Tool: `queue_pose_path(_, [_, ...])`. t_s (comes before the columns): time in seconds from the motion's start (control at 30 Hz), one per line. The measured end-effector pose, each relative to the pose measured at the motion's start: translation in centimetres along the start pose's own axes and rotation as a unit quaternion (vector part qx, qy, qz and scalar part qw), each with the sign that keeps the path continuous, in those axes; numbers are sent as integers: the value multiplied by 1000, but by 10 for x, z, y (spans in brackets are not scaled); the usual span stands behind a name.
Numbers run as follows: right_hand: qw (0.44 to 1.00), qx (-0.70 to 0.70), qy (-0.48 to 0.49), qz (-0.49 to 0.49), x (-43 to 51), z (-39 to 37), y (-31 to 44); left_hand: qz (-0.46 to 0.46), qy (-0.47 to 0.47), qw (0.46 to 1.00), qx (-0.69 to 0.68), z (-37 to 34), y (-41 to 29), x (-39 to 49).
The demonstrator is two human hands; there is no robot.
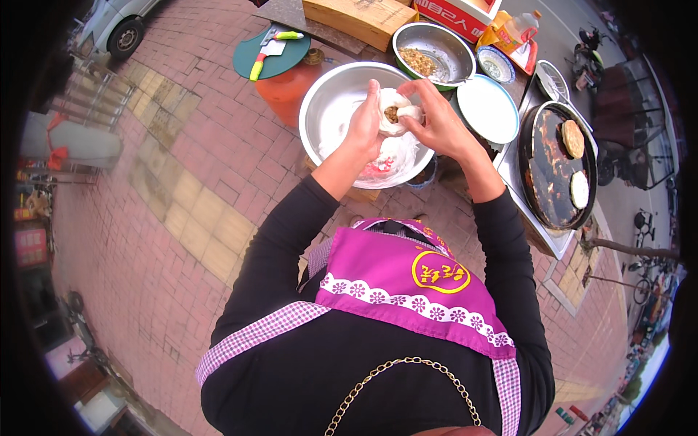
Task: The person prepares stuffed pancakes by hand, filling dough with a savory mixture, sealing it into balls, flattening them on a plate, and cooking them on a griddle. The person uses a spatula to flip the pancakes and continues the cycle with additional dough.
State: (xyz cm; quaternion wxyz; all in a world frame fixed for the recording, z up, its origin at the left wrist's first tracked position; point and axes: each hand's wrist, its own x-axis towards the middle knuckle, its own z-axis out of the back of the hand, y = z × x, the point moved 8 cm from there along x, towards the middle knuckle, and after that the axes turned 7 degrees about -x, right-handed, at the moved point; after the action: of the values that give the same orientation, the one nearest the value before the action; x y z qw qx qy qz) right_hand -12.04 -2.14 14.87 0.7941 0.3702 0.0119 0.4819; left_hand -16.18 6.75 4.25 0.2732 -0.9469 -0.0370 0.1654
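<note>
My left hand (364,119) cups a piece of white dough (391,98) from the left, its thumb upright along the side. A brown crumbly filling (391,114) shows through an opening in the dough. From the right, my right hand (433,113) pinches the dough's edge between thumb and fingers. Both hands are above a large stainless steel bowl (327,98). Inside that bowl lies a clear plastic bag (401,158) with red print, partly hidden by my hands and wrists.
A metal pan (461,52) holds more filling. Right of it are a white plate (487,108) and a round griddle (551,158) with two flat cakes (572,139). A green board (242,57) carries a scraper (267,56) and a second green-handled tool. A wooden box (360,19) stands behind.
</note>
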Motion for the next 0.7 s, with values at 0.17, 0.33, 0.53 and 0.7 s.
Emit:
queue_pose_path(0.17, [995, -51, 51, -69, -6, 0, -17, 44, -13, 997, 62, 6, 4, 3])
queue_pose_path(0.33, [998, -42, 7, 42, -8, 7, 3, 75, -15, 983, 166, 1, 0, 1])
queue_pose_path(0.53, [993, 9, -68, -101, -1, 28, -11, -68, 104, 883, 454, -65, -76, -11])
queue_pose_path(0.7, [873, 461, -67, -144, 1, 2, -18, -192, 81, 978, 24, -54, -67, 3])
